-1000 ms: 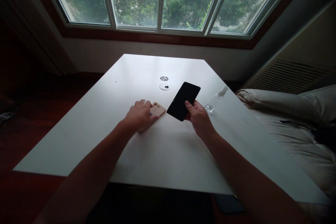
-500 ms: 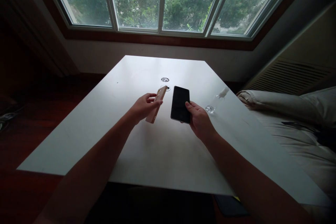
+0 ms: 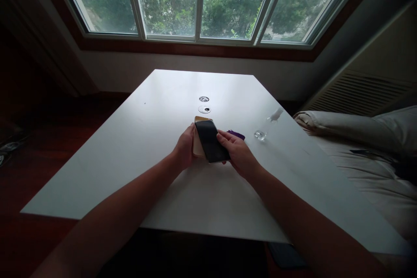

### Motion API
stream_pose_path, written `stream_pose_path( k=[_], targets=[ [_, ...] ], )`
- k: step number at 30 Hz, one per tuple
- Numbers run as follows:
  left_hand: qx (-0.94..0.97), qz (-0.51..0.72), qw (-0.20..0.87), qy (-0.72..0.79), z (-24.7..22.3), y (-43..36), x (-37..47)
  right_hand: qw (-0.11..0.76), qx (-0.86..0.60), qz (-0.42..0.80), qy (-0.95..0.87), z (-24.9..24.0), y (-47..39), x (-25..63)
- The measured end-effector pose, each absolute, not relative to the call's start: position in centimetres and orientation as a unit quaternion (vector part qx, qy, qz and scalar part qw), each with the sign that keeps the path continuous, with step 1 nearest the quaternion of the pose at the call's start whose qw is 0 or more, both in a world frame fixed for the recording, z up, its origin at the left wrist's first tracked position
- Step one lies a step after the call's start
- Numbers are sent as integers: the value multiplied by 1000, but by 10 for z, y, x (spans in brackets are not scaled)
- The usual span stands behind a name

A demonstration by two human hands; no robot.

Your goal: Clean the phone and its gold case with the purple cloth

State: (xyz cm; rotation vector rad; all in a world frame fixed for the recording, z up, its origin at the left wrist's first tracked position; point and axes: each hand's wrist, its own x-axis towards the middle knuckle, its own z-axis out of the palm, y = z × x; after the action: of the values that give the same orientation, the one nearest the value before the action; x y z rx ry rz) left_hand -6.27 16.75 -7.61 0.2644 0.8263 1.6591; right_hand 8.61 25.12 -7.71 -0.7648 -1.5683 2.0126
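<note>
Above the white table [image 3: 124,173], my left hand [image 3: 185,146] is closed around a tan phone case [image 3: 197,144], gripping its left edge. My right hand [image 3: 237,150] holds a black phone [image 3: 211,140] by its right side, thumb on the screen. The phone is tilted and overlaps the case, whose top and left parts show behind it. Whether the phone sits inside the case cannot be told. Just behind my right hand a dark purple item [image 3: 236,134] shows, partly hidden.
A clear glass or plastic item [image 3: 259,135] stands on the table to the right, with a whitish object [image 3: 275,115] beyond it. Two round fittings [image 3: 204,109] are set in the tabletop. Bedding [image 3: 355,139] lies at the right, below a window [image 3: 198,4].
My hands have come together, bringing the phone over the case. The case has turned flatter and the phone has tilted. The purple item now shows behind my right hand.
</note>
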Motion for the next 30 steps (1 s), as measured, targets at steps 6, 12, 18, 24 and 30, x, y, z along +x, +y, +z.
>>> stream_pose_path(
  k=[6, 12, 18, 24, 30],
  targets=[
    [109, 696, 581, 407, -81, 169, -63, 121, -234, 738, -621, -68, 252, 92],
    [100, 710, 557, 418, -86, 168, -69, 99, -160, 727, -660, -65, 251, 94],
    [84, 700, 546, 453, -92, 169, -70, 155, -202, 566, -784, -75, 250, 95],
    [112, 710, 519, 464, -95, 169, -68, 209, -209, 478, -827, -79, 249, 95],
    [153, 739, 467, 460, -83, 165, -68, 137, -230, 672, -691, -77, 249, 93]
  ],
)
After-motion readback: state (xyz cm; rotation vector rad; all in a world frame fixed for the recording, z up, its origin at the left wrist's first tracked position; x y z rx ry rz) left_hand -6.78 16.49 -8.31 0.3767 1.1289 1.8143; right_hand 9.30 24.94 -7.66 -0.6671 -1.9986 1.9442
